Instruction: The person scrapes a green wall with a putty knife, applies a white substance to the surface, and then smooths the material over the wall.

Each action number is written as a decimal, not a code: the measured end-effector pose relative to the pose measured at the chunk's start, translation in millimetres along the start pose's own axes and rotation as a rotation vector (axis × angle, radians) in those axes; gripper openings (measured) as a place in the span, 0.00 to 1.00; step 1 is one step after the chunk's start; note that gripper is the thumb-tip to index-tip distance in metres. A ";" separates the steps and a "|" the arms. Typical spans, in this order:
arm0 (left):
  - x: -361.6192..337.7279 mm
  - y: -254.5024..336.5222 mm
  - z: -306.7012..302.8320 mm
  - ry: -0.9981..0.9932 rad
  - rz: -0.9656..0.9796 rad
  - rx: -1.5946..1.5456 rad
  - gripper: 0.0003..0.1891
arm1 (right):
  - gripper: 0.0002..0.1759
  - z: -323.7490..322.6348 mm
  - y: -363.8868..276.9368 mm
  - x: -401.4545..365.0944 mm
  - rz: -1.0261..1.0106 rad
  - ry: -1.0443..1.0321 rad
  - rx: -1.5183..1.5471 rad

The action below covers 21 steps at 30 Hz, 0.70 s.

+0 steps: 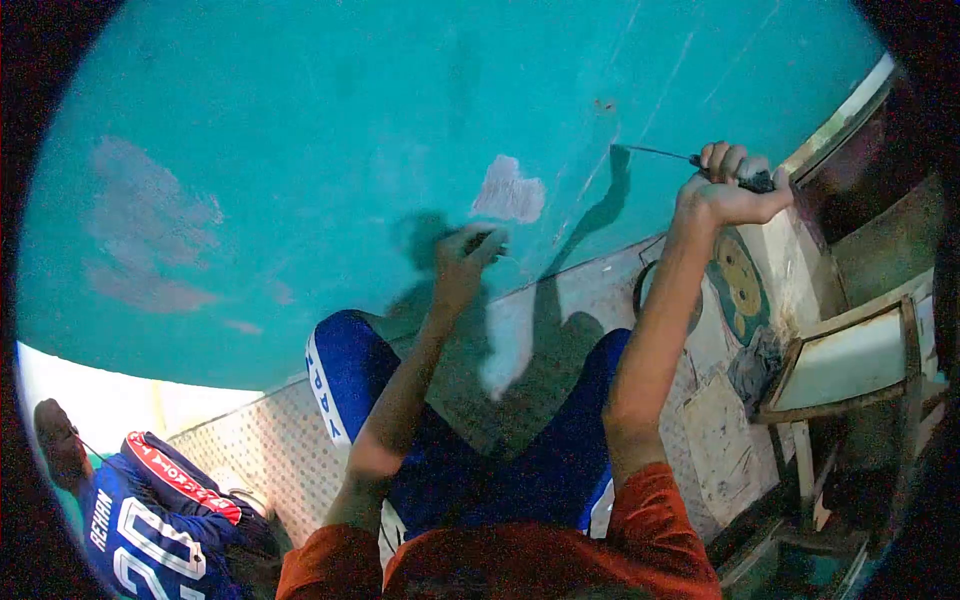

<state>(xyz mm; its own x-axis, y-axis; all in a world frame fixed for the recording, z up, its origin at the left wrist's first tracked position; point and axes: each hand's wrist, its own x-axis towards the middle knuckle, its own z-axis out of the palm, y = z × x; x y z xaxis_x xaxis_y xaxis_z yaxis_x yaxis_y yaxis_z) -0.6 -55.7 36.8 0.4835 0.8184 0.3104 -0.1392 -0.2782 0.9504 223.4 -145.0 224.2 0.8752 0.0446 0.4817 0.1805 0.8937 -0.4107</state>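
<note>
A teal wall fills the upper view, with a pale, bare patch near its middle. My right hand, fingers wrapped round, grips the black handle of a scraper. Its thin blade shows nearly edge-on, pointing left, the tip close over the wall. Just below the pale patch, my left hand is closed with its fingers curled. Something dark shows between those fingers, but I cannot tell what it is. Shadows of both hands fall on the wall.
A person in a blue number-20 shirt sits at lower left. Larger scuffed patches mark the wall's left side. At right stand a wooden chair, a crumpled dark cloth and a round picture. Spotted tiles line the lower left.
</note>
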 end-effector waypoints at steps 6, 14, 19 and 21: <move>2.6 -5.7 -8.7 0.007 -0.048 -0.081 0.11 | 0.28 -5.4 31.0 -24.0 0.003 -0.142 -0.028; 12.0 -14.8 -7.2 -0.007 0.058 0.029 0.06 | 0.28 -14.2 54.6 -28.3 -0.050 -0.059 -0.143; 7.6 11.0 -11.4 -0.014 0.134 0.108 0.05 | 0.29 -2.7 37.2 -26.5 -0.091 0.028 0.015; 6.6 10.7 -5.8 0.033 0.096 0.099 0.06 | 0.28 9.3 31.3 -27.2 -0.021 0.037 -0.045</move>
<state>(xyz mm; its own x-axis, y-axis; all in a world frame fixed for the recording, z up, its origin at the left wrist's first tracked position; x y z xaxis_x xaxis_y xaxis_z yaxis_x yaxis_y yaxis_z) -3.9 -50.4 49.2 0.4430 0.8014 0.4019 -0.0963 -0.4032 0.9100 201.1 -114.1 205.4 0.8868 0.0091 0.4621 0.2179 0.8734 -0.4355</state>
